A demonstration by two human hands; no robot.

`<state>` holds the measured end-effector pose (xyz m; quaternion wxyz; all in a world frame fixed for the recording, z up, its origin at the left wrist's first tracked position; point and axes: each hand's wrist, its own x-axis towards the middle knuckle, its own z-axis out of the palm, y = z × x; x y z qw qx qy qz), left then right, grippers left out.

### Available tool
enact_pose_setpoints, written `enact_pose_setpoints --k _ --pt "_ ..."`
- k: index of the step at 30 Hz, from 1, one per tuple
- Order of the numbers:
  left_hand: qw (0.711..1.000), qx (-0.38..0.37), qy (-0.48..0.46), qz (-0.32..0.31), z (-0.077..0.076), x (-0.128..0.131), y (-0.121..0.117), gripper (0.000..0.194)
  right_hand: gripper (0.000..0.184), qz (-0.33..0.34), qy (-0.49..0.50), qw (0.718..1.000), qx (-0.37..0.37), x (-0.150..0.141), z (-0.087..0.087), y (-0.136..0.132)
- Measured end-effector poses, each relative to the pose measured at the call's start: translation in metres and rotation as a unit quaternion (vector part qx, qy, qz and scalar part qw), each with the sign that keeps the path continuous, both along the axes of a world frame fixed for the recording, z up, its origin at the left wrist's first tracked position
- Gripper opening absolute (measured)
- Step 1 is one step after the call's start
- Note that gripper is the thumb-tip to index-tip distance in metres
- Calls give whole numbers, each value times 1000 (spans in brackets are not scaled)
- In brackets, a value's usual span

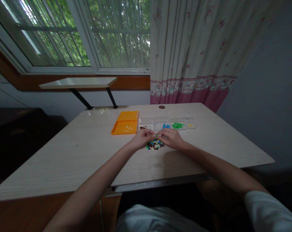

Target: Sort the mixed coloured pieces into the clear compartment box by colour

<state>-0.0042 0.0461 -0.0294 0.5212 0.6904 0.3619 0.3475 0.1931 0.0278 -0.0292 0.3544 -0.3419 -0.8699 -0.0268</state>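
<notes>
My left hand (144, 138) and my right hand (171, 138) meet over the middle of the table, both with fingers closed in a pinch. Between their fingertips shows a small green piece (156, 135), too small to tell its exact kind. Just below lies a pile of tiny mixed pieces (155, 145), brown, white, blue and green. My fingers hide the pile's upper part. Behind the hands stands a clear compartment box (195, 124), with blue pieces (165, 126), green pieces (177, 125), yellow pieces (190, 125) and brown pieces (143, 127) in separate compartments.
An orange case (114, 128) lies open left of the clear box, with several white pieces (128, 128) in it. A raised shelf (88, 82) on black brackets is fixed at the table's back left. A dark round disc (161, 107) is near the table's (88, 154) back edge.
</notes>
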Motion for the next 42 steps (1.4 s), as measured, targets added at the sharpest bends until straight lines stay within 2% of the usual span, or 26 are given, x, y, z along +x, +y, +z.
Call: enact_pose_setpoints --k 6,9,11,14,16,19,23,26,29,33,36,39,42 --pt "999 36 19 -1 0 2 -1 35 23 -11 -17 1000 21 0 0 -1" --pt "994 91 64 23 7 -4 0 33 23 -17 -10 999 46 5 2 3" --pt "979 151 134 25 14 -13 0 30 22 -21 14 997 75 11 3 7" --pt "937 221 266 -55 22 -28 2 22 21 -30 54 992 111 21 6 13" --pt "908 254 317 -99 24 -35 3 19 20 -35 71 990 116 25 6 15" --pt "886 275 354 -116 24 -38 4 20 19 -36 85 990 109 29 6 16" --pt "879 281 366 -120 22 -36 5 21 19 -49 52 990 121 34 8 17" --pt "878 291 358 -126 21 -35 4 20 22 -69 -39 991 104 48 14 23" --pt "879 298 353 -114 21 -34 3 17 25 -120 -119 985 40 68 22 30" --pt "883 299 352 -85 23 -32 1 15 22 -230 -178 955 -62 92 28 39" --pt "899 296 321 -47 24 -30 0 14 21 -271 -206 934 -109 100 28 42" --pt "929 261 264 -9 23 -26 -2 13 24 -250 -203 940 -114 95 25 40" --pt "954 209 210 32 20 -20 -4 17 26 -180 -167 964 -101 75 21 31"
